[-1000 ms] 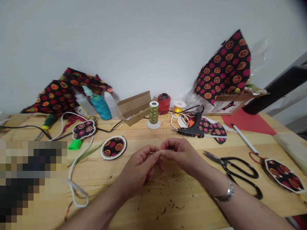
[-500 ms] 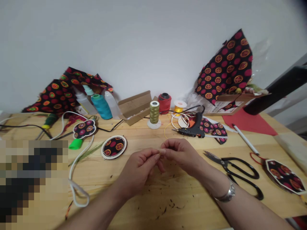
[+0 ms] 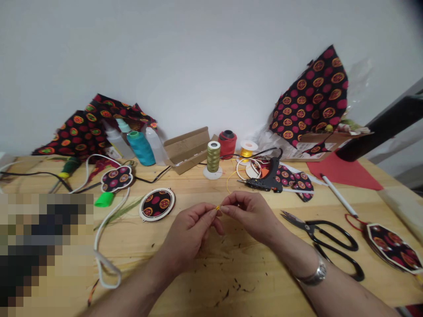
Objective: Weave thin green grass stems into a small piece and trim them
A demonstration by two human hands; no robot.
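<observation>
Over the middle of the table, my left hand [image 3: 194, 224] and my right hand [image 3: 246, 213] meet fingertip to fingertip. Both pinch a small piece of yellow cord [image 3: 217, 208], of which only a short bit shows between the thumbs. A thin yellow strand runs from behind my right hand toward the yellow cord spool [image 3: 246, 152] at the back. To the left of my hands lies a round fabric-covered ornament [image 3: 157, 204] with a pale rim. Black-handled scissors [image 3: 325, 237] lie to the right of my right hand, apart from it.
A glue gun [image 3: 264, 179] lies beyond my right hand. Green [image 3: 213, 159], red and teal thread spools stand along the back beside an open cardboard box [image 3: 188, 154]. A white cord [image 3: 99, 237] loops at left. At right are a white pen [image 3: 339, 194] and an octagonal ornament [image 3: 393, 246].
The yellow cord between my fingertips now shows more clearly. My hands have stayed in nearly the same place, with a slight shift of the fingers.
</observation>
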